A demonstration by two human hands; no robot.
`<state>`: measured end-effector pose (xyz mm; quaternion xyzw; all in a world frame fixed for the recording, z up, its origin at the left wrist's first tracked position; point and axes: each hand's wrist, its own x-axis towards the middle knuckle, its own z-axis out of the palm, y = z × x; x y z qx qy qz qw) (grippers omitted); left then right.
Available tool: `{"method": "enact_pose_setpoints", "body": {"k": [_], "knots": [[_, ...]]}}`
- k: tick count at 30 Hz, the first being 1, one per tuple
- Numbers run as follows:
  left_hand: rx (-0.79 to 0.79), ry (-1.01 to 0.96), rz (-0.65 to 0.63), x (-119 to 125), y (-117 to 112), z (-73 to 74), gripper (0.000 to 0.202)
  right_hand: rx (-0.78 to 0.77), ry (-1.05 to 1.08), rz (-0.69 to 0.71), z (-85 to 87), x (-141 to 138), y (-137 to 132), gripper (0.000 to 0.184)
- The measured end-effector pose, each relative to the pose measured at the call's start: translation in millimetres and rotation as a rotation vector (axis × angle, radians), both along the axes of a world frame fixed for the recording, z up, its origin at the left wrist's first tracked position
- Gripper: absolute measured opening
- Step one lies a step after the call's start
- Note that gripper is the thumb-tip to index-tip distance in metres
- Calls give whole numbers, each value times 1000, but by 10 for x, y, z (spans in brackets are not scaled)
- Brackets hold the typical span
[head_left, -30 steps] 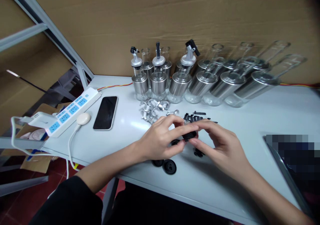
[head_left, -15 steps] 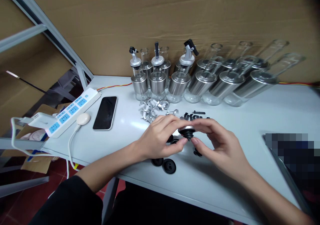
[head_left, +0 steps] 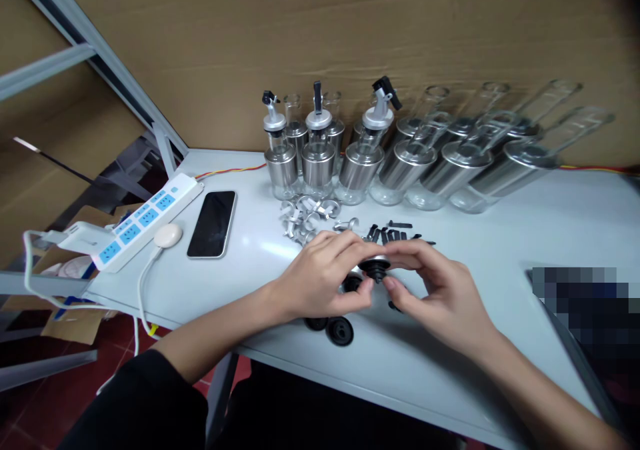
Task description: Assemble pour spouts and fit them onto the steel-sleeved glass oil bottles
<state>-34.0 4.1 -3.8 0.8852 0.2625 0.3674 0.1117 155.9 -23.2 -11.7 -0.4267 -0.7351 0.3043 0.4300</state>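
Between my two hands is a bottle stopper [head_left: 376, 269] with a silver rim on top and black ribbed rubber pointing down. My left hand [head_left: 320, 277] pinches it from the left, and my right hand [head_left: 440, 290] grips it from the right with thumb and fingers. The fingers hide part of its top. Just behind my left thumb lies another black rubber part [head_left: 353, 282]. Nearer the table edge sit round black rubber discs [head_left: 340, 331]. Beyond my hands are a heap of silver spout pieces [head_left: 306, 220] and several small black levers [head_left: 393, 236].
Glass bottles with steel sleeves [head_left: 360, 167] stand along the cardboard wall, three with pourer tops [head_left: 379, 113]. To the left lie a phone [head_left: 212, 224] and a power strip [head_left: 147, 223] with a charger and white cables. A blurred-out dark object [head_left: 585, 323] is at right.
Both hands still hold the stopper in nearly the same place, with small finger shifts. More of the black rubber part behind my left thumb shows. The whole view has shifted slightly.
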Motion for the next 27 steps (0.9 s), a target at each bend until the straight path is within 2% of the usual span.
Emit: {"method": "enact_pose_setpoints", "body": {"k": [6, 21, 27], "knots": [[44, -9, -8, 4, -5, 2, 29, 31, -13, 3, 0, -15, -5, 27], [-10, -115, -89, 21, -27, -13, 20, 22, -22, 79, 53, -9, -64, 21], [-56, -128, -100, 13, -4, -22, 26, 18, 14, 27, 6, 5, -34, 23]]}}
